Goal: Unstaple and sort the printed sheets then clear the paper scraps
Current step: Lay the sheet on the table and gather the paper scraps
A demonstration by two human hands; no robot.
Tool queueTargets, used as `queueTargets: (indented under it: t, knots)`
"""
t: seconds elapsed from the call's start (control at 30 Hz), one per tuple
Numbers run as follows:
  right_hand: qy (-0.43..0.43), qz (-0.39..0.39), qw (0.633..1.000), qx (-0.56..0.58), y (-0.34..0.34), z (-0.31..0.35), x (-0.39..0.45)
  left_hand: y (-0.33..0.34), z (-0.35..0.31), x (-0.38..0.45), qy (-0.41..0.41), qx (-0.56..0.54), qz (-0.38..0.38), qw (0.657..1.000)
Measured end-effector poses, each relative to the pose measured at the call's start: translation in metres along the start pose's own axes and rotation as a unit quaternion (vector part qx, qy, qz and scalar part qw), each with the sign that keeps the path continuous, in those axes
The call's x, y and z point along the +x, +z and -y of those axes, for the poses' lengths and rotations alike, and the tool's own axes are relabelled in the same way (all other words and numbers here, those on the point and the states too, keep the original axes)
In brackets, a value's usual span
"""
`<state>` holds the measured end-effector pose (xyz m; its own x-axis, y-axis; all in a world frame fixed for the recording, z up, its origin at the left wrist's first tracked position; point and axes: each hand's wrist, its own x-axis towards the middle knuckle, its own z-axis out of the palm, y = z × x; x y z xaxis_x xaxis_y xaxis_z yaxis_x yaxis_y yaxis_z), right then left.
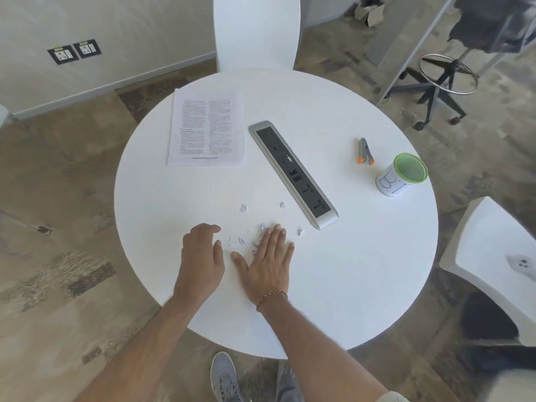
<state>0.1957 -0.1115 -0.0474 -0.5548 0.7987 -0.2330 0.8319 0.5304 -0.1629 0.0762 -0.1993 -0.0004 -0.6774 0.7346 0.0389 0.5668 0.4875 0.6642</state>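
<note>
Printed sheets (206, 129) lie in a neat stack at the far left of the round white table (362, 271). Small paper scraps (243, 208) are scattered near the table's middle front, several of them (240, 241) between my hands. My left hand (201, 258) rests on its edge, fingers curled and apart, holding nothing. My right hand (268, 261) lies flat, palm down, fingers spread, its fingertips over some scraps. A staple remover (365, 151) with orange tips lies at the right, away from both hands.
A grey power-socket strip (293, 172) runs diagonally across the table's middle. A green-rimmed mesh cup (401, 175) with a paper label stands at the right. White chairs (256, 30) stand behind the table and at the right (493, 256). An office stool (446, 79) is far right.
</note>
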Motion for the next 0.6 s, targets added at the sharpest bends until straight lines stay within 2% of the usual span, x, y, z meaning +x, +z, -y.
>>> queueTargets:
  t: [0.13,0.27,0.47,0.6]
  knots:
    - [0.025,-0.06,0.998,0.011,-0.008,-0.015,0.008,-0.002,-0.001,0.001,-0.009,-0.008,0.012,1.0]
    - [0.079,-0.051,0.995,0.022,-0.007,-0.044,0.017,-0.003,-0.001,0.001,-0.015,-0.002,0.003,1.0]
    - [0.045,-0.009,0.998,0.042,-0.013,-0.043,0.035,-0.007,0.003,-0.003,-0.021,-0.011,0.009,1.0]
    - [-0.015,-0.001,0.998,0.061,-0.022,-0.038,0.063,-0.013,0.008,-0.003,-0.021,-0.016,0.002,1.0]
